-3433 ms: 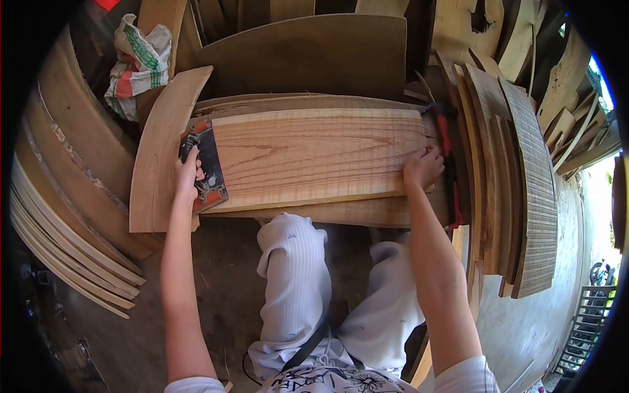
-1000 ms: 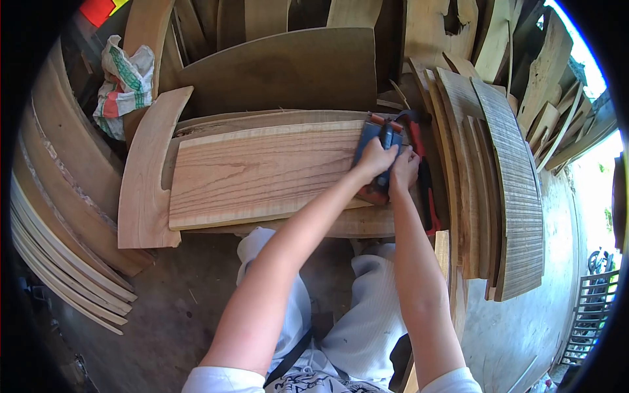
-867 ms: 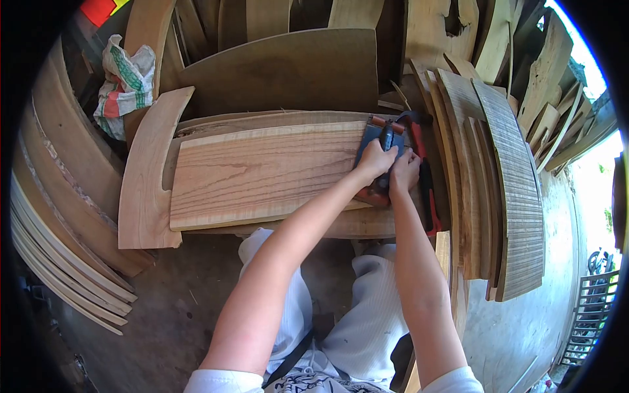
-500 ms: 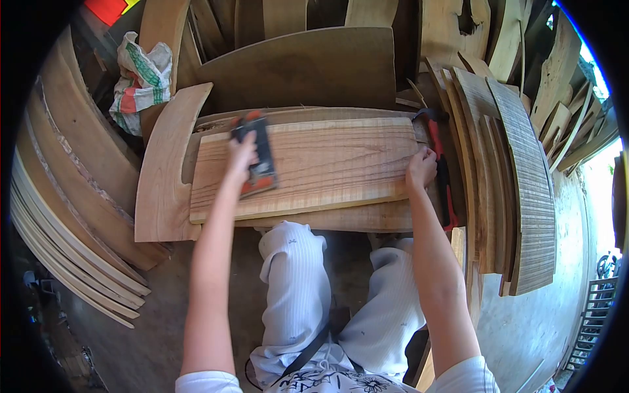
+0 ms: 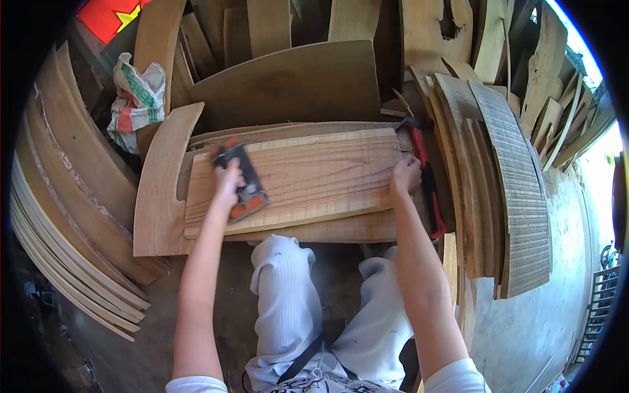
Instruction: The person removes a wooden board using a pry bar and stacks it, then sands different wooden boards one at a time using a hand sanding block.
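Note:
A wooden board (image 5: 314, 173) with dark grain lines lies across my lap area on a low wooden support. My left hand (image 5: 228, 182) is wrapped round the grip of a black and orange hand sander (image 5: 247, 190), which rests tilted on the board's left part and is slightly blurred. At the board's right end, my right hand (image 5: 406, 175) pinches the edge with curled fingers. Just right of that hand lies a hammer (image 5: 428, 180) with a red and black handle, its head near the board's far corner.
Stacked planks (image 5: 485, 196) stand close on the right, and curved boards (image 5: 85, 177) lean at the left. A tall dark panel (image 5: 295, 85) rises behind the board. A white woven sack (image 5: 137, 98) hangs at the far left. My knees (image 5: 282, 262) are under the near edge.
My left hand and the hand sander have shifted slightly left and toward me on the board. My right hand stays at the board's right end. The whole view has shifted a little.

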The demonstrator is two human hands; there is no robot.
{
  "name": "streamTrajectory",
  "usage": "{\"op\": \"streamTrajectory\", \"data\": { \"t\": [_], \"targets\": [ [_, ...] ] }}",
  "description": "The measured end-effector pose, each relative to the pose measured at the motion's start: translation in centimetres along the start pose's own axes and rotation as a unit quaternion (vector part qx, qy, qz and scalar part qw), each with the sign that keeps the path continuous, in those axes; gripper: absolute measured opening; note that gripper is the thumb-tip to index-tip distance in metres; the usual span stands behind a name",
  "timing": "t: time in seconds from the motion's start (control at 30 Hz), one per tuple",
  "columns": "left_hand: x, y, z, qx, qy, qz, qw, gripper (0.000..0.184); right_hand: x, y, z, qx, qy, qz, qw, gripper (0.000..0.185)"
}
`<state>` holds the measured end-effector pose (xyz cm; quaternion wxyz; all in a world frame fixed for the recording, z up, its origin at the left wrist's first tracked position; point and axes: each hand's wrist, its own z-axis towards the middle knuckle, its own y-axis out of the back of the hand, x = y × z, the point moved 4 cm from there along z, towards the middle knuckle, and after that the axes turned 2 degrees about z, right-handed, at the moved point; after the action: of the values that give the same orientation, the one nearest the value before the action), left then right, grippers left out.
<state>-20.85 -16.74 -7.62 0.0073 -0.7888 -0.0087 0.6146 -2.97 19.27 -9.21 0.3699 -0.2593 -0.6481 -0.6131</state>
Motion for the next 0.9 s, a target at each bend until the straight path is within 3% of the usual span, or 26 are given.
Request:
{"op": "streamTrajectory", "data": {
  "t": [0.2, 0.3, 0.4, 0.47, 0.57, 0.63, 0.77, 0.83, 0.9],
  "targets": [
    [2.1, -19.6, -7.1, 0.272, -0.032, 0.148, 0.95, 0.022, -0.4, 0.1, 0.3, 0.022, -0.04, 0.052, 0.998, 0.032],
    [4.4, -26.2, -10.6, 0.244, -0.165, 0.261, 0.919, 0.037, -0.7, 0.1, 0.8, 0.027, -0.043, 0.08, 0.995, 0.033],
    [4.2, -28.0, -13.2, 0.227, -0.158, 0.233, 0.932, 0.04, -0.7, 1.1, 1.0, 0.031, -0.061, 0.106, 0.992, 0.029],
    [4.7, -27.7, -12.9, 0.279, -0.089, 0.213, 0.932, 0.041, -0.9, 1.4, 0.6, 0.032, -0.053, 0.13, 0.99, 0.027],
    [3.2, -23.6, -10.7, 0.324, -0.177, 0.235, 0.899, 0.034, -1.0, 1.0, 0.3, 0.024, -0.005, 0.14, 0.99, 0.027],
    [1.1, -18.7, -8.7, 0.362, -0.1, 0.244, 0.894, 0.032, -1.0, 1.0, 0.3, 0.022, 0.022, 0.127, 0.991, 0.028],
    [-0.2, -4.7, -2.1, 0.152, -0.028, 0.128, 0.98, 0.029, -1.5, 0.2, 0.8, 0.016, 0.051, 0.097, 0.994, 0.029],
    [-0.9, 3.1, -0.7, 0.044, -0.043, 0.052, 0.997, 0.024, -1.7, -0.3, 0.9, 0.008, 0.07, 0.056, 0.996, 0.029],
    [-0.5, 9.9, 0.5, -0.002, -0.025, 0.0, 1.0, 0.015, -1.3, -0.6, 0.7, 0.007, 0.072, -0.016, 0.997, 0.028]
  ]
}}
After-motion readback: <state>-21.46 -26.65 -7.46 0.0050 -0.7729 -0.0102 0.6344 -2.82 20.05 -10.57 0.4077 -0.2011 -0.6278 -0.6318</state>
